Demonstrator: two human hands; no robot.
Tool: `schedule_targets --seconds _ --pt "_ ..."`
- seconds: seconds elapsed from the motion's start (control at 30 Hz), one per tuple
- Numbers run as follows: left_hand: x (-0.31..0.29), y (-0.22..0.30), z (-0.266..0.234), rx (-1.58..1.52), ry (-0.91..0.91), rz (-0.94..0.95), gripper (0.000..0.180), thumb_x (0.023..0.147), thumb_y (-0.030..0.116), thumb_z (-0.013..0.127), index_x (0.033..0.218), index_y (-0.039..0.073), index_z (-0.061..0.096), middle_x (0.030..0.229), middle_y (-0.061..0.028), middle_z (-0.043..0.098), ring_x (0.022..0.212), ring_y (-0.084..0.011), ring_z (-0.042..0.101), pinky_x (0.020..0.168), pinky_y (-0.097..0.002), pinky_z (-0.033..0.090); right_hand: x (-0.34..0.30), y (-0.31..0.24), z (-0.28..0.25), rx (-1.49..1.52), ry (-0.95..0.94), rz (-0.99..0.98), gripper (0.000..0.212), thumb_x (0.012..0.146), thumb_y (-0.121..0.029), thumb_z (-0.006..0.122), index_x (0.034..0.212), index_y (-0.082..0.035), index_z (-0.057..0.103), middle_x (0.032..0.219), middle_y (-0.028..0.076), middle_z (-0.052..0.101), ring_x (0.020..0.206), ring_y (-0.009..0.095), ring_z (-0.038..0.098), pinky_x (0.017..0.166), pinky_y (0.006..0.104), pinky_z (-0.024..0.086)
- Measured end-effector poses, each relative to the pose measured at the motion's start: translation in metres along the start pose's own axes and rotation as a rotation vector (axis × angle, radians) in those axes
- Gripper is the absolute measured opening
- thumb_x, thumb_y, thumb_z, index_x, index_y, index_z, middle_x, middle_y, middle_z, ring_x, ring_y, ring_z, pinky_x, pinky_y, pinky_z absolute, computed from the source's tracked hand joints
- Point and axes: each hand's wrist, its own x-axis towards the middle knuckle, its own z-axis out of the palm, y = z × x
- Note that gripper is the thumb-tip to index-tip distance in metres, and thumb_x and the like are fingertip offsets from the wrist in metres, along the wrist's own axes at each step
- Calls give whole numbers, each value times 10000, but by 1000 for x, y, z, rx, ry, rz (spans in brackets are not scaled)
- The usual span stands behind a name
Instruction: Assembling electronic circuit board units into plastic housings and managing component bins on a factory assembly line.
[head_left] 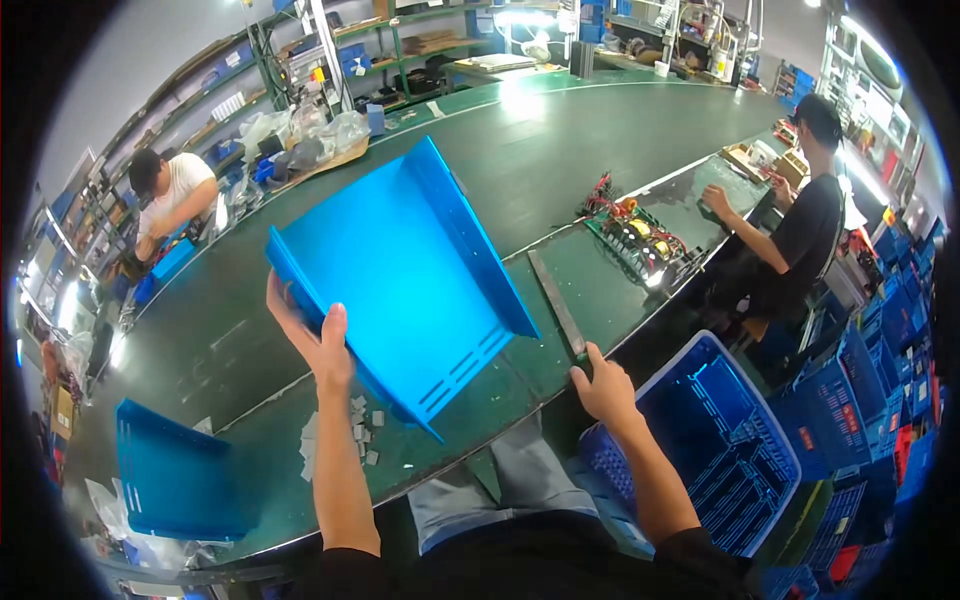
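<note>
A bright blue U-shaped sheet-metal cover (390,270) with slots along one edge is held up, tilted, above the green bench. My left hand (325,345) grips its left edge, thumb on the inner face and fingers hidden behind the wall. To the right of the cover, my right hand (605,385) is closed round the handle end of a long, grey flat file (557,305). The file's blade points away from me over the bench and is apart from the cover. A second blue cover (180,475) stands on the bench at the lower left.
Small grey square pads (362,430) lie by my left forearm. Circuit boards with wires (640,240) sit farther right, near a co-worker in black (810,220). Another person in white (185,190) works at the far left. A blue crate (788,470) stands beside my right arm.
</note>
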Motion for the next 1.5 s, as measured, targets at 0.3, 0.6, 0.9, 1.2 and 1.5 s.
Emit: schedule_targets --seconds 0.3,0.6,0.9,1.2,1.5 --pt "-58 -18 -5 -294 -4 -278 962 771 468 731 1475 -8 280 1382 -163 442 1223 -295 480 1027 -426 405 46 -117 -93 817 209 -405 398 913 -210 703 1224 19 610 1037 114 675 866 149 657 732 278 527" --pt "-98 -12 7 -332 -20 -323 1005 746 464 772 1481 1 266 1402 -164 412 1255 -297 446 1048 -440 383 81 -129 -74 984 157 -376 221 891 -153 690 1040 6 722 823 124 721 734 131 675 646 269 520" --pt "-128 -50 15 -176 237 -508 846 804 249 731 1460 -35 279 1398 -196 404 1203 -295 471 1024 -423 397 37 -40 -79 1141 103 -7 241 922 -173 639 1041 30 691 804 47 665 695 101 598 624 221 454" --pt "-124 -59 28 -68 392 -826 783 821 212 707 1418 -92 301 1299 -226 507 1090 -314 568 929 -433 493 -133 79 -27 238 202 -137 142 865 -141 648 934 -37 714 794 146 687 661 304 654 609 402 525" --pt "-132 -33 50 -28 425 -860 760 848 282 715 1389 -98 339 1273 -214 522 1110 -295 550 949 -415 463 -143 26 -8 520 -193 90 393 929 -294 654 1216 -26 635 1141 156 666 890 222 684 789 348 535"
